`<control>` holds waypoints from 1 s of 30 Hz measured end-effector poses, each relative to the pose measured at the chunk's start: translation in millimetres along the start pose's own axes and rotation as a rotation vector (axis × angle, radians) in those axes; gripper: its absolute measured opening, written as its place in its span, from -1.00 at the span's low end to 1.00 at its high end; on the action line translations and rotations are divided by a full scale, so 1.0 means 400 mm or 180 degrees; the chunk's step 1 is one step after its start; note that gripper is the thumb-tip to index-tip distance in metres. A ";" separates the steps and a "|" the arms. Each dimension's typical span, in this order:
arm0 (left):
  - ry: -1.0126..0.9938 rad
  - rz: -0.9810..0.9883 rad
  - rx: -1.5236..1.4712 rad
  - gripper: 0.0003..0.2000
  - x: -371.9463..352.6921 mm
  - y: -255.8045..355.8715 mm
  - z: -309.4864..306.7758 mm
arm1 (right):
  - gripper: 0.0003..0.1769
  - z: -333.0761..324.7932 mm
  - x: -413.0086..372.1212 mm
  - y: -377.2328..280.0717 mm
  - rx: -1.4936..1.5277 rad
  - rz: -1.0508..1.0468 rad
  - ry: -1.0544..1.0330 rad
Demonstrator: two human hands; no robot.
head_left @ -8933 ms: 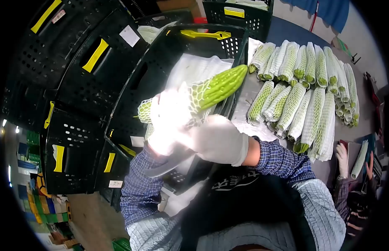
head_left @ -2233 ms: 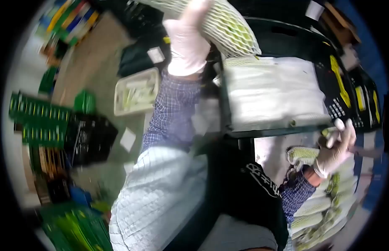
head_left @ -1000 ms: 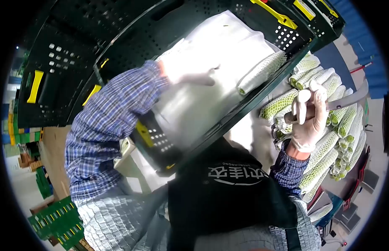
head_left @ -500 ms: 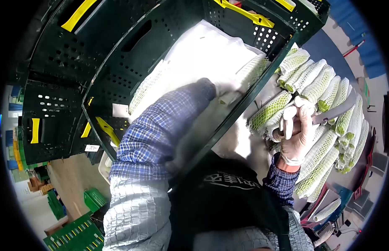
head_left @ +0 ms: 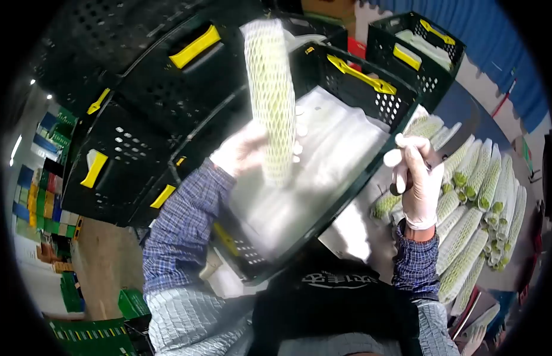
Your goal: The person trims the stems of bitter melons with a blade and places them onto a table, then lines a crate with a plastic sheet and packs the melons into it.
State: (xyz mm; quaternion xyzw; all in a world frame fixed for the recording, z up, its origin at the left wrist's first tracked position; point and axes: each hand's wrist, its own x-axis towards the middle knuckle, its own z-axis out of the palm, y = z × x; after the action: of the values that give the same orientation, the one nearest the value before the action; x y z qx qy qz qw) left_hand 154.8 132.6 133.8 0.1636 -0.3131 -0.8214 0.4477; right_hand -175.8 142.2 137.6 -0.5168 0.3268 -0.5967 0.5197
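Well apart from the right hand [head_left: 421, 193], clamped on a knife [head_left: 470, 123], the left hand [head_left: 245, 148] grips a netted gourd [head_left: 271, 89], apparently mid-transfer; lowering would need levelling.

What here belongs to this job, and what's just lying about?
In the job:
- white-netted green gourd, left hand
- dark plastic crate, white-lined
- nearby heaped netted gourds
- dark-handled knife, right hand

Seemingly just around:
- bright-green plastic crate
- blue cloth curtain
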 end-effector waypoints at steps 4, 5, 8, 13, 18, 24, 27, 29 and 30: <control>0.0777 0.0316 0.1555 -0.34 -0.061 -0.029 0.057 | -0.69 0.120 0.048 -0.079 -0.0502 -0.0594 -0.0360; 0.0746 0.0406 0.1750 -0.31 -0.073 -0.042 0.076 | -0.62 0.141 0.071 -0.084 -0.0861 -0.1172 -0.0518; 0.0711 0.0406 0.2056 -0.23 -0.087 -0.086 0.112 | -0.40 0.203 0.075 -0.143 -0.1090 -0.1661 -0.0847; 0.0525 0.0516 0.2330 -0.11 -0.088 -0.120 0.134 | -0.49 0.233 0.064 -0.125 -0.2011 -0.2734 -0.0856; 0.0559 0.0479 0.1977 -0.17 -0.096 -0.111 0.165 | -0.71 0.238 -0.010 -0.084 -0.2817 -0.4063 -0.0795; 0.0917 0.0258 0.1865 -0.37 -0.116 -0.109 0.141 | -0.65 0.293 -0.106 -0.047 -0.3065 -0.2889 -0.2439; 0.0972 0.0154 0.1221 -0.36 -0.135 -0.112 0.122 | -0.47 0.288 -0.123 -0.018 -0.2959 -0.2685 -0.2573; 0.0746 0.0256 0.1366 -0.35 -0.141 -0.112 0.102 | -0.38 0.263 -0.132 -0.029 -0.3035 -0.2450 -0.2600; 0.0622 0.0308 0.1452 -0.34 -0.144 -0.111 0.089 | -0.33 0.248 -0.133 -0.035 -0.3068 -0.2342 -0.2622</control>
State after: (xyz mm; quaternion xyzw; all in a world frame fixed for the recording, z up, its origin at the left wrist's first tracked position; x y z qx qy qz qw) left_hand 138.4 211.8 130.6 0.3238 -0.4531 -0.6874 0.4662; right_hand -88.6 211.1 160.7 -0.9468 0.1363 -0.2799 0.0814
